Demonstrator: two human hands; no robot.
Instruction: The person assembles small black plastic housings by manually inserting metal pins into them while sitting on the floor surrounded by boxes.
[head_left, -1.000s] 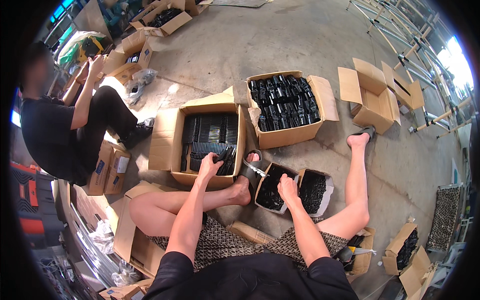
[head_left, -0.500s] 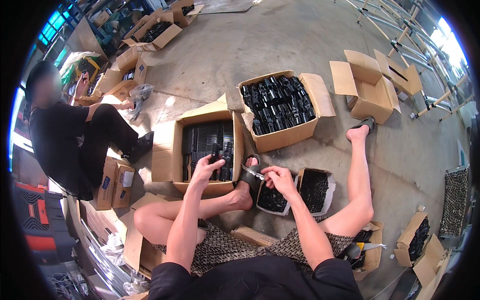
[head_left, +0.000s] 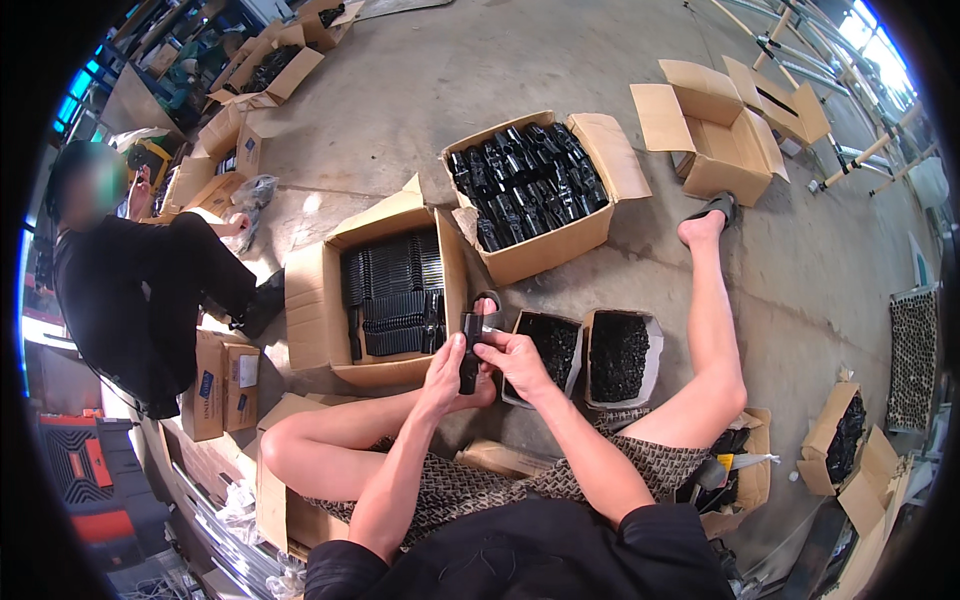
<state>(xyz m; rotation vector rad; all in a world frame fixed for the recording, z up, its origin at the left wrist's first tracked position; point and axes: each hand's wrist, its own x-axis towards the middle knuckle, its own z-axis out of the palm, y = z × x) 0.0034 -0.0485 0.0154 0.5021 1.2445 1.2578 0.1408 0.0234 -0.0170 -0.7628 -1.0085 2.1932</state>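
In my left hand is a black plastic part, a short tube-like piece held upright between my knees. My right hand meets it from the right, thumb and fingers closed against its side. Whether a small piece sits between those fingers is hidden. Just beyond my left hand stands an open carton of neatly stacked black ribbed parts. Close to my right hand are two small open boxes, one of them fully visible, both holding small black pieces.
Farther off, another carton is full of black parts. An open carton stands beyond my right foot. A seated person in black is at the left. Metal tube racks rise at the far right. A box with tools lies by my right thigh.
My left hand has drawn the black part nearer and to the right. My right hand, earlier apart with a thin silvery strip, has moved left onto the part; the strip no longer shows.
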